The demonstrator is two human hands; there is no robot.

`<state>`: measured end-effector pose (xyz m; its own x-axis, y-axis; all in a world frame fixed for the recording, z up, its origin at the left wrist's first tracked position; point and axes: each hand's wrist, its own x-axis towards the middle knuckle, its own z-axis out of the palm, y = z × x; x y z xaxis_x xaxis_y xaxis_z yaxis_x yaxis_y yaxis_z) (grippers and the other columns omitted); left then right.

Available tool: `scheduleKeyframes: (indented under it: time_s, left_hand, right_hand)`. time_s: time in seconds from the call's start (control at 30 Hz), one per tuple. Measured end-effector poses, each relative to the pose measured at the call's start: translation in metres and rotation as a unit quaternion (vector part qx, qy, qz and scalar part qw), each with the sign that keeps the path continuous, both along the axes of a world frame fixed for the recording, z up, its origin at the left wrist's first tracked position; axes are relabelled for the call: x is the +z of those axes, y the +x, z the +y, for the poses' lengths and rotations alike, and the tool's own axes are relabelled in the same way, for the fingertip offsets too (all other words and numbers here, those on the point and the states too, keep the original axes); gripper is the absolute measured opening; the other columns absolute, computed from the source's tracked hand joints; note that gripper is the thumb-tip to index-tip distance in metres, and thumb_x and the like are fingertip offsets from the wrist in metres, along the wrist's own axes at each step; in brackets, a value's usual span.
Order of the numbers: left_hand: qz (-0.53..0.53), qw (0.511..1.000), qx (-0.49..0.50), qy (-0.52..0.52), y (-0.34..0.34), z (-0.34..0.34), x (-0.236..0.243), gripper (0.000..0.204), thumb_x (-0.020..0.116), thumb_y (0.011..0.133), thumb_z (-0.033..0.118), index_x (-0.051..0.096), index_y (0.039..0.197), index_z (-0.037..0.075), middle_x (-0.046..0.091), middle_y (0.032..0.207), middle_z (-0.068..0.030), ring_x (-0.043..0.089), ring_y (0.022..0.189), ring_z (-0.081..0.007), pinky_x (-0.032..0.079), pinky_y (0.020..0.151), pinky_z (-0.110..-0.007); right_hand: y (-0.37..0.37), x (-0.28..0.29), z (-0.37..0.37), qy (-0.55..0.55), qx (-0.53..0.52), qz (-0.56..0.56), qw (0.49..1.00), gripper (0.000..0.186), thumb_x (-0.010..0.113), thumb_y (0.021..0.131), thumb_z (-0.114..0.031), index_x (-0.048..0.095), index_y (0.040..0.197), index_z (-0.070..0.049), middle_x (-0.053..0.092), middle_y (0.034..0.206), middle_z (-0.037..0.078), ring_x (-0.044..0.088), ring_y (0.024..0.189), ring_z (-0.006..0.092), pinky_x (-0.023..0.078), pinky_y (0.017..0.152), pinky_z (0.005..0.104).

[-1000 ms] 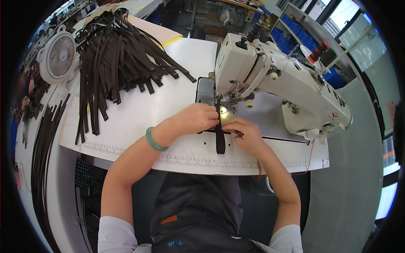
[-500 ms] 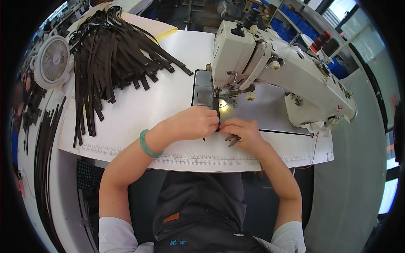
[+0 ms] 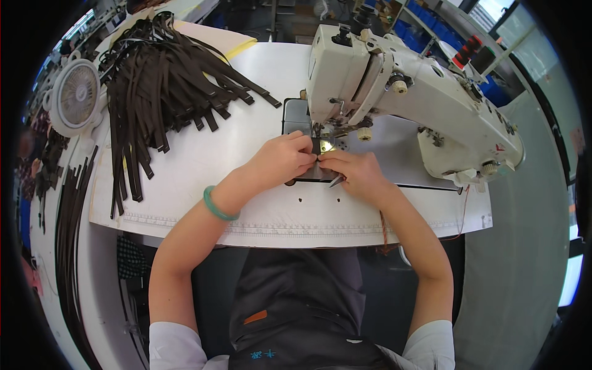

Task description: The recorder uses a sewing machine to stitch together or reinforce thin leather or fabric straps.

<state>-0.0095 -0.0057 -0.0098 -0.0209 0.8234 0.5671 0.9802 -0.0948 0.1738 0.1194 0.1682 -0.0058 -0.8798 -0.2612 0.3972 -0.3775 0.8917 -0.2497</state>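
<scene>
Both hands, the left hand (image 3: 280, 161) and right hand (image 3: 356, 174), are pinching a dark strap (image 3: 321, 146) under the sewing machine (image 3: 394, 92) needle; fingers should be staying flat, guiding it straight, clear of the needle.

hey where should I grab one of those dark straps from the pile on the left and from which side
Probably pinch a strap in the pile of dark straps by its free end, coming from the near side: the ends fan out apart over the white table toward you, while farther back the straps overlap in a tangled bundle.
</scene>
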Motion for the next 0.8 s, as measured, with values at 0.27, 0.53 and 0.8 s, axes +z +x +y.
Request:
scheduleKeyframes:
  time_s: [0.27, 0.53, 0.8]
  left_hand:
    - [0.0, 0.999, 0.036, 0.018, -0.012, 0.009, -0.005, 0.007, 0.066, 0.068, 0.01, 0.063, 0.072, 0.005, 0.054, 0.077, -0.0031, 0.052, 0.074, -0.0196, 0.048, 0.063, -0.03]
    - [-0.103, 0.987, 0.12, 0.033, -0.029, 0.02, -0.021, 0.009, 0.06, 0.073, 0.006, 0.064, 0.079, 0.003, 0.06, 0.093, -0.0062, 0.056, 0.089, -0.0235, 0.049, 0.074, -0.033]
    - [-0.052, 0.995, 0.012, -0.085, -0.06, 0.033, -0.004, 0.02, 0.055, 0.076, 0.005, 0.062, 0.095, 0.003, 0.055, 0.112, -0.0085, 0.05, 0.107, -0.0273, 0.042, 0.088, -0.037]
  right_hand:
    - [-0.002, 0.003, -0.004, 0.034, -0.053, 0.013, 0.998, 0.043, 0.06, 0.055, 0.007, 0.064, 0.094, -0.01, 0.062, 0.102, 0.0, 0.062, 0.074, 0.0213, 0.05, 0.058, 0.0312]
    - [0.052, 0.019, -0.007, -0.068, -0.136, 0.056, 0.987, 0.036, 0.059, 0.057, 0.007, 0.062, 0.089, -0.009, 0.062, 0.091, 0.0, 0.06, 0.06, 0.0163, 0.048, 0.051, 0.0276]
    - [0.085, 0.014, -0.003, -0.114, -0.194, 0.077, 0.971, 0.033, 0.059, 0.062, 0.01, 0.063, 0.091, -0.005, 0.062, 0.088, 0.005, 0.06, 0.062, 0.0145, 0.047, 0.051, 0.0243]
